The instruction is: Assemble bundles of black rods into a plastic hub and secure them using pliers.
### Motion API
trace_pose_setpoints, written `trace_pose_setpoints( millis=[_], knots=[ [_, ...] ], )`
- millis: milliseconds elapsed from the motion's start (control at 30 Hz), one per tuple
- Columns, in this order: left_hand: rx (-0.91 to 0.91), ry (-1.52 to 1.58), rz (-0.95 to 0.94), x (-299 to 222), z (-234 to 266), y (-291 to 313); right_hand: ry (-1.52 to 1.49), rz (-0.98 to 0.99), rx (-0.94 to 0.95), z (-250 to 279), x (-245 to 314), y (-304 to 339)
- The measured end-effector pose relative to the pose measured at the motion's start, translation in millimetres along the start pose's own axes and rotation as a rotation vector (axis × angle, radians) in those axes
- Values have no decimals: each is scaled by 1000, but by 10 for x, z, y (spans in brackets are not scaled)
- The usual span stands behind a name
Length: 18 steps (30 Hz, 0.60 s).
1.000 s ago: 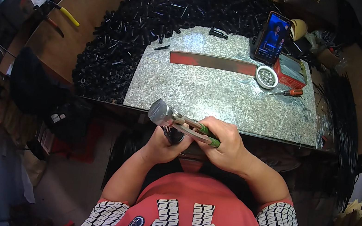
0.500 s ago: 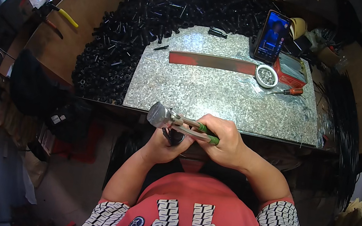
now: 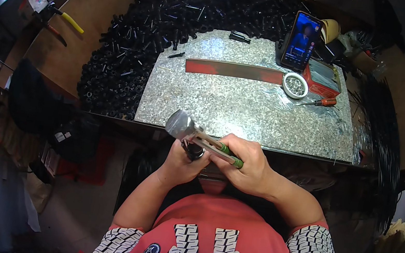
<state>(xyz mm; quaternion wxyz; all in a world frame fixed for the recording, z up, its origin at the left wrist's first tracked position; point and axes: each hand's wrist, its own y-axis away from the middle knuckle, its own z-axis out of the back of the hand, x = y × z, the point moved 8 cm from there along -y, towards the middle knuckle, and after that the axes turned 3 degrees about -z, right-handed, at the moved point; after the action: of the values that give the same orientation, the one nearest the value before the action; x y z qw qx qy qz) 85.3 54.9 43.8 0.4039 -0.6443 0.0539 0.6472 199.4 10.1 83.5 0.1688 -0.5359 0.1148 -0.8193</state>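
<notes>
My right hand (image 3: 251, 166) is closed around the green-sleeved handles of a pair of pincers (image 3: 181, 124). Their broad grey head points left, just off the table's near edge. Below that head, my left hand (image 3: 178, 165) grips a small black cylindrical part (image 3: 192, 151), close against the pincers. Whether the jaws bite on the part cannot be made out. Both hands are close together in front of my red shirt, with some fingers hidden behind the tool.
A large heap of black parts (image 3: 124, 57) covers the speckled tabletop's (image 3: 206, 101) left and back. A red-and-dark strip (image 3: 234, 70), a white bowl of small metal pieces (image 3: 295, 86), a propped phone (image 3: 302, 42), a red box (image 3: 322, 81) and an orange-handled screwdriver (image 3: 325, 101) lie beyond.
The pincers have tilted a little, their handles now sloping more steeply down to the right. Both hands keep their holds, and the whole view has shifted slightly.
</notes>
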Motion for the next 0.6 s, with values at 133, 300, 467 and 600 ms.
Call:
trace_pose_setpoints(
  millis=[133,300,467,600],
  knots=[
    [-53,251,157,96,17,76,46,-20,-1,14,-20,-11],
    [-82,333,213,196,149,96,-47,-202,-44,204,-63,-5],
    [-77,652,113,82,213,41,-58,-266,-79,345,-160,59],
    [-116,476,85,61,287,12,-260,-363,-131,370,-354,171]
  ],
)
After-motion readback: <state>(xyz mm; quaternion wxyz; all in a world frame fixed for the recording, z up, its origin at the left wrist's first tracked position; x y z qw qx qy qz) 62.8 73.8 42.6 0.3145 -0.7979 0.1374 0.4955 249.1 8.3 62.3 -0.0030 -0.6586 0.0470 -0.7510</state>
